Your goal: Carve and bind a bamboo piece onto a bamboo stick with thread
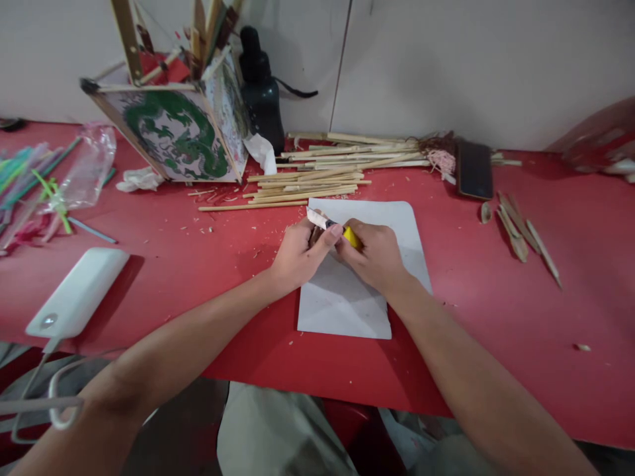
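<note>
My right hand (376, 254) is closed round a yellow-handled utility knife (352, 237). Its blade sticks out to the left, over the fingers of my left hand (300, 254). The left hand is closed too, its thumb pressed against the knife near the base of the blade. A small brownish piece shows between the left fingers, too hidden to name. Both hands are together above a white sheet (347, 304) on the red table (223, 251). Just behind the sheet lies a bundle of thin wooden sticks (302, 188).
At the back left stands a stick-framed holder with a green dragon picture (176, 135), beside a black bottle (262, 99). A white power bank (79, 291) with a cable lies left, near colourful straws (30, 178). Rightward are a phone (474, 169) and carved wooden pieces (513, 228).
</note>
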### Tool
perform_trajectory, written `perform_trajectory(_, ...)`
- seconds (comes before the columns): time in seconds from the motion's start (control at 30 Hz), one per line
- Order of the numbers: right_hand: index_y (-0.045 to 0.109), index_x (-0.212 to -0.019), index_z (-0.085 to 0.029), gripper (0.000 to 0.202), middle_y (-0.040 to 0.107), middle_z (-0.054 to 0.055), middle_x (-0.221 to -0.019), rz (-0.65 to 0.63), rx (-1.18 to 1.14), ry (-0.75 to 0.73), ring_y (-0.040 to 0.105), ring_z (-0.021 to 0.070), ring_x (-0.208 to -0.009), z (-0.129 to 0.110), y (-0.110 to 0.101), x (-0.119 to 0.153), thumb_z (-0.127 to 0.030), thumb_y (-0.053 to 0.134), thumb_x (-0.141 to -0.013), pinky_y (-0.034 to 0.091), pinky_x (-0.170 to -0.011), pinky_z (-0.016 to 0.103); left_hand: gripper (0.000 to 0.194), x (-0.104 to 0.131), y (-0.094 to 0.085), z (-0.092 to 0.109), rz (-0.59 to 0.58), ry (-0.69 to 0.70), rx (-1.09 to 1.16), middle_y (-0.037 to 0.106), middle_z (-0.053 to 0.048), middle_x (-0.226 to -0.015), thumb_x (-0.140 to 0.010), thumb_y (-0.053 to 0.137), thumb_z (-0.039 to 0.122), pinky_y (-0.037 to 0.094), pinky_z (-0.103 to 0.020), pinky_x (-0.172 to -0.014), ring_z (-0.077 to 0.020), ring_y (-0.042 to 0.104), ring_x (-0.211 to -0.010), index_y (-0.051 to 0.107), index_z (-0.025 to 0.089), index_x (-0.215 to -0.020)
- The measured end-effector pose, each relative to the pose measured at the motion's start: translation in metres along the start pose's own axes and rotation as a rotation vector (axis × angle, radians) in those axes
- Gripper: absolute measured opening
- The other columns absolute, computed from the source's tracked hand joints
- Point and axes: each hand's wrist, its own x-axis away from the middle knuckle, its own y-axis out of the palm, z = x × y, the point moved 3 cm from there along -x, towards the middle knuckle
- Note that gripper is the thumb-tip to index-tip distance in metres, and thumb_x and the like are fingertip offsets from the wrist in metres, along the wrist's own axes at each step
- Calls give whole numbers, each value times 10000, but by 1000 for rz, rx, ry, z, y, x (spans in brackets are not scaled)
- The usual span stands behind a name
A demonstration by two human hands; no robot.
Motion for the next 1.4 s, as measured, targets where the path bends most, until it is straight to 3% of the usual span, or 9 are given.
perform_trajectory(0.1, 373, -716, -240, 367, 423, -26, -558, -4, 2, 4, 363, 130, -513, 1, -1, 0, -524, 476, -923, 225, -581, 315, 604, -1, 0, -2, 11, -61, -16, 358, 51, -532, -901, 620, 681, 229, -263, -464, -69, 315, -500, 413, 199, -604)
perform_trajectory(0.2, 469, -761, -228, 367, 492, -9, -588, -32, 10, 29, 424, 149, -535, 2, -1, -1, -564, 506, -905, 250, -589, 313, 645, -1, -1, -2, 15, -97, -36, 455, 20, -493, -898, 589, 720, 289, -253, -460, -77, 408, -480, 458, 188, -557)
perform_trajectory(0.33, 614, -880, -206, 234, 617, 23, -674, -54, 45, 46, 506, 179, -586, 3, 1, -2, -432, 557, -859, 291, -607, 312, 640, -2, -1, 0, 11, -69, -87, 518, 4, -504, -895, 603, 714, 329, -244, -474, -85, 469, -490, 511, 176, -561)
perform_trajectory(0.53, 689, -1027, -181, 299, 729, 77, -795, -55, 123, 4, 609, 237, -673, 6, 5, 0, -269, 524, -794, 319, -623, 329, 660, -3, -2, -1, 27, -24, -159, 292, 55, -519, -877, 636, 698, 172, -262, -440, -66, 266, -489, 311, 211, -572)
perform_trajectory(0.67, 682, -1060, -172, 350, 773, 106, -905, -16, 167, -41, 658, 258, -733, 8, 6, 2, -213, 504, -762, 334, -633, 335, 558, -3, 1, -3, -74, -25, -123, 308, 57, -573, -902, 646, 635, 181, -251, -454, -70, 266, -521, 397, 203, -652)
perform_trajectory(0.8, 670, -1033, -178, 333, 763, 96, -871, 9, 174, -55, 653, 248, -718, 10, 6, 3, -220, 520, -738, 344, -631, 328, 500, -3, 3, -2, -137, -32, -48, 383, 37, -627, -910, 662, 595, 228, -238, -469, -75, 318, -567, 465, 190, -692)
perform_trajectory(1.0, 644, -941, -191, 254, 694, 59, -734, 41, 142, -90, 580, 210, -625, 9, 5, 3, -246, 504, -737, 325, -598, 316, 516, -2, 6, 6, -129, -29, 129, 372, 37, -619, -911, 664, 604, 256, -241, -481, -68, 310, -559, 464, 187, -681)
perform_trajectory(1.4, 608, -892, -202, 215, 655, 40, -699, 68, 130, -144, 541, 190, -605, 8, 6, 5, -210, 495, -709, 310, -586, 309, 544, 1, 15, -6, -197, -153, 419, 261, 81, -563, -881, 690, 631, 158, -250, -438, -49, 203, -485, 410, 209, -680)
